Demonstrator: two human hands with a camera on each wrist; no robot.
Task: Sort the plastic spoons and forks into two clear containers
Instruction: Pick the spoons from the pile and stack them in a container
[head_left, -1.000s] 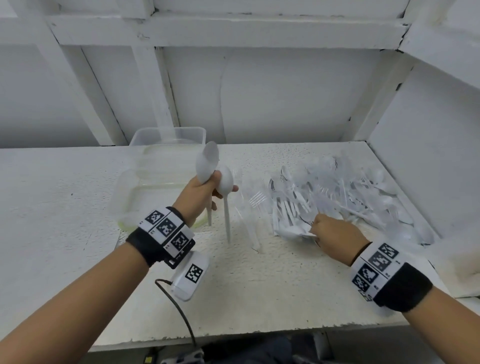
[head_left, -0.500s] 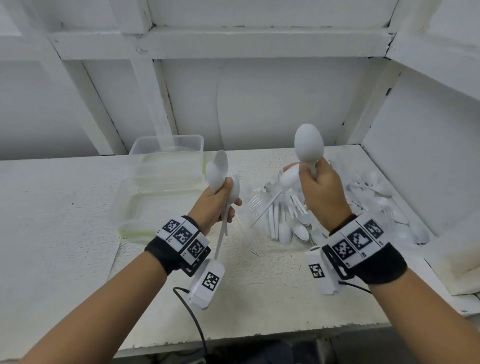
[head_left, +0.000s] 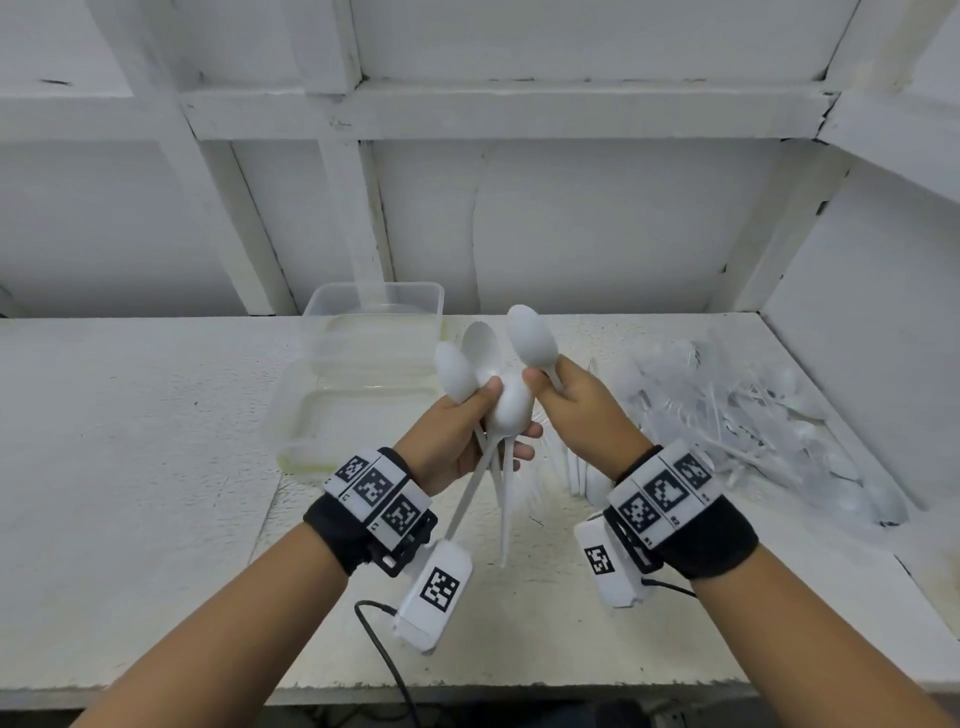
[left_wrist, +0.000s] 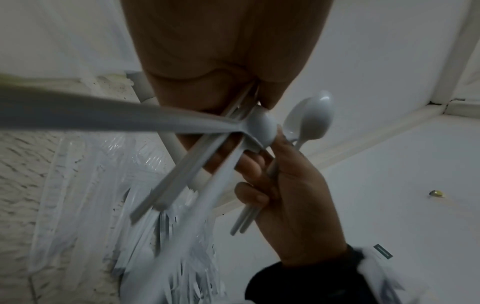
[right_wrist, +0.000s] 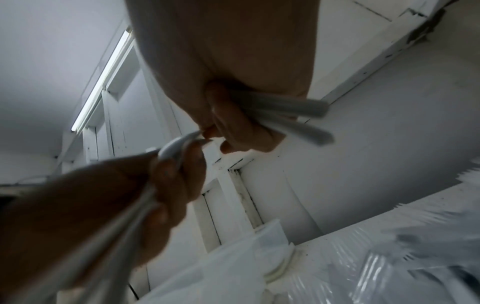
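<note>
Since the earlier frames the right hand (head_left: 582, 410) has left the pile of cutlery (head_left: 753, 415) at the right of the frame and come to centre frame, where it now meets the left hand (head_left: 457, 436). The right hand pinches spoons (head_left: 530, 335) by the handles, bowls upward; the left wrist view shows two. The left hand is curled round a bunch of spoons (head_left: 483, 374), handles hanging down toward the table (head_left: 156, 467). Judgement: a transfer into the left-hand bunch is in progress, so spoons are being gathered before any deposit.

The spoons are white, smooth and glossy plastic, apparently rigid. The two clear containers (head_left: 363, 374), left of centre, appear empty. Most cutlery remains unsorted in the pile; forks cannot be told apart there. Sorting is at an early stage.
</note>
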